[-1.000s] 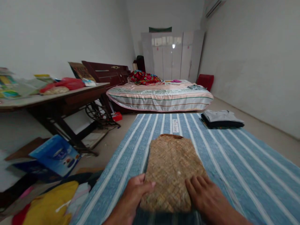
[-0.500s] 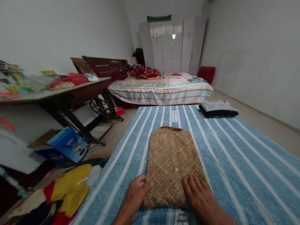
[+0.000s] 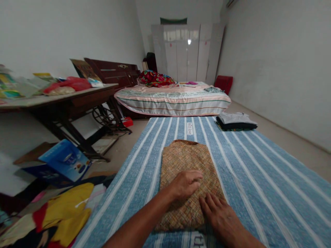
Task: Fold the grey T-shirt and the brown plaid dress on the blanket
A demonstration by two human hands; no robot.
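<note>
A folded tan checked garment [image 3: 187, 162] lies on a blue-and-white striped cloth [image 3: 253, 172] spread on the floor. My left hand [image 3: 185, 183] rests palm down on the middle of the garment, fingers together and slightly curled. My right hand [image 3: 218, 215] lies flat on the garment's near right corner, fingers stretched out. Neither hand holds anything.
A stack of folded clothes [image 3: 236, 121] sits at the cloth's far right. A heap of loose clothes [image 3: 62, 213] and a blue box [image 3: 66, 164] lie at left beside a dark table [image 3: 64, 103]. A bed [image 3: 173, 98] and a white wardrobe [image 3: 187, 51] stand beyond.
My left hand has moved from the garment's near left edge up onto its middle. My right hand stays at the near right corner.
</note>
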